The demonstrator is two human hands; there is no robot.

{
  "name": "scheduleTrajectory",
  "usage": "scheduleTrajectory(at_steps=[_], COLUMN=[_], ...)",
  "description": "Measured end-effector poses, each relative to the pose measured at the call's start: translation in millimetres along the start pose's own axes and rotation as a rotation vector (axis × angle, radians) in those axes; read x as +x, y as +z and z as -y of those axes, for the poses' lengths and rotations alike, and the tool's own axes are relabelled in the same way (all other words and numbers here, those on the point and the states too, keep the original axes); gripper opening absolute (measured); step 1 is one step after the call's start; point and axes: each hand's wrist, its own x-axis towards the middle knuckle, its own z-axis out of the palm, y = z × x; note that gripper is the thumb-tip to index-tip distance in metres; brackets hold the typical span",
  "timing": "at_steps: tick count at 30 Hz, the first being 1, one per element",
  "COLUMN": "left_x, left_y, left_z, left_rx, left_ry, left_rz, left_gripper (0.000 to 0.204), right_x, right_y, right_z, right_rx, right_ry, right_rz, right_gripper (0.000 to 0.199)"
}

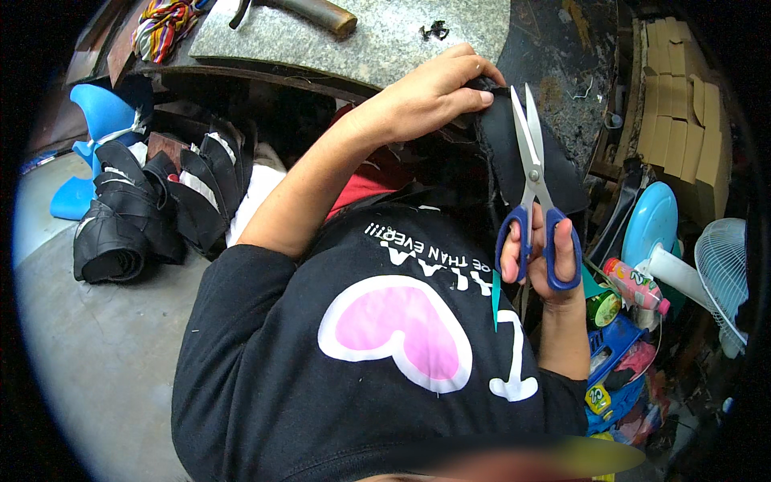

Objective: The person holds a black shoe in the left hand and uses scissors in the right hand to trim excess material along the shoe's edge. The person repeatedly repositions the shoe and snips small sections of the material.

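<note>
My left hand [446, 88] is closed on the upper edge of a black leather-like piece [502, 145], pinching it between thumb and fingers beside the bench. In my right hand [537, 259] is a pair of scissors [534, 173] with dark blue handles, my fingers and thumb through the loops. Its blades are slightly apart and point up, away from me. They lie over the black piece in view, with the tips close to my left fingertips. Whether the blades touch the piece I cannot tell.
On the bench lies a grey stone slab [369, 56] with a wooden-handled tool [321, 14] and a black scrap [434, 31]. Bundles of black pieces [120, 217] stand left, by a blue plastic blade [104, 112]. To the right are a fan [723, 265], a pink bottle [634, 285] and cardboard [679, 104].
</note>
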Motion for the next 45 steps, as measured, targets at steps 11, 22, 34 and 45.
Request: scheduleTrajectory(at_steps=[11,22,34,45], left_x=[2,4,3,4], left_y=[0,-4,-4,-4], left_z=[4,6,0,-7], left_rx=[-0.042,-0.186,-0.330,-0.375], left_ry=[-0.103,-0.189,-0.316,-0.337], left_rz=[-0.018,0.010,-0.029,-0.060], left_gripper=[0.026,0.028,0.029,0.030], right_x=[-11,-4,8,10], right_y=[-10,-7,13,17], right_z=[10,-6,-19,-19], right_rx=[0.140,0.109,0.158,0.147], right_ry=[0.098,0.031,-0.016,-0.018], right_rz=[0.019,-0.040,-0.065,-0.072], right_gripper=[0.069,0.071,0.077,0.079])
